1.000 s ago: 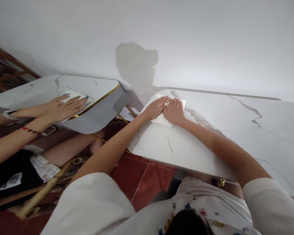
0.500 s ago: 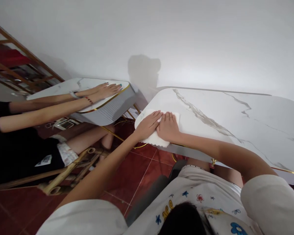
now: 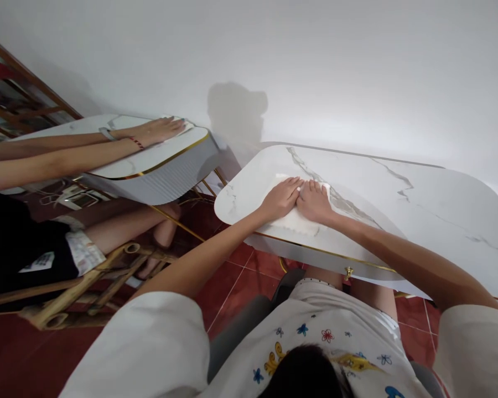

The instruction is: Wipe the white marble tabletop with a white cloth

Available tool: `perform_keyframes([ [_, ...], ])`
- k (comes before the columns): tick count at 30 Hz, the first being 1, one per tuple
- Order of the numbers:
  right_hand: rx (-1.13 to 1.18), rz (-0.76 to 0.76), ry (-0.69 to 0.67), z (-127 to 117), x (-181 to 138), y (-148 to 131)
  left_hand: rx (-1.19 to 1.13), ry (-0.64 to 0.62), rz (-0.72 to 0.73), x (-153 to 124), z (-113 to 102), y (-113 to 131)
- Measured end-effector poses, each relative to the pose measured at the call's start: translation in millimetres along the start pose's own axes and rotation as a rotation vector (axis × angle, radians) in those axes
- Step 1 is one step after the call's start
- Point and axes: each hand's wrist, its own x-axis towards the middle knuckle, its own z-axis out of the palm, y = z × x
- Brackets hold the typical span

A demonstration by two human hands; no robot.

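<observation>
A white cloth (image 3: 296, 223) with a wavy edge lies flat on a white marble-patterned table (image 3: 431, 221), towards its left end. My left hand (image 3: 281, 199) presses on the cloth, fingers stretched out. Right beside it, my right hand (image 3: 314, 203) also rests flat on the cloth, and the two hands touch at the thumbs. Grey-brown veining runs across the tabletop just beyond my fingers.
At the left a co-worker's hands (image 3: 160, 130) lie on a cloth on a second marble-patterned table (image 3: 145, 160) with a gold rim. A bamboo chair (image 3: 95, 282) stands below. A gold knob (image 3: 348, 272) sticks out from my table's front. Behind is a white wall (image 3: 336, 66).
Both my hands and the cloth have slid right along the tabletop, away from its left edge. The co-worker's hands have shifted on the other table, and the view has turned slightly.
</observation>
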Motion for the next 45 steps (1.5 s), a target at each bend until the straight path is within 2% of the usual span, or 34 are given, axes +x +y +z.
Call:
perform_keyframes([
  [5,-0.019,0.048,0.156,5,53,24,-0.098,0.059,-0.01,62,9,-21],
  [15,-0.008,0.07,0.23,-2,158,73,-0.159,0.086,-0.019,169,28,-68],
  [20,-0.022,0.088,0.28,-4,195,86,-0.188,0.118,-0.042,205,32,-86],
  [25,-0.061,0.123,0.295,-2,209,90,-0.181,0.081,-0.06,221,32,-92],
  [31,-0.055,0.108,0.332,1,201,88,-0.127,0.077,-0.047,217,32,-90],
  [35,-0.04,0.064,0.342,4,179,81,-0.086,0.063,0.006,194,30,-82],
  [40,-0.058,0.04,0.296,13,131,55,-0.065,0.052,0.046,136,20,-67],
  [45,-0.021,-0.007,0.293,25,76,15,-0.081,0.075,-0.029,59,3,-46],
])
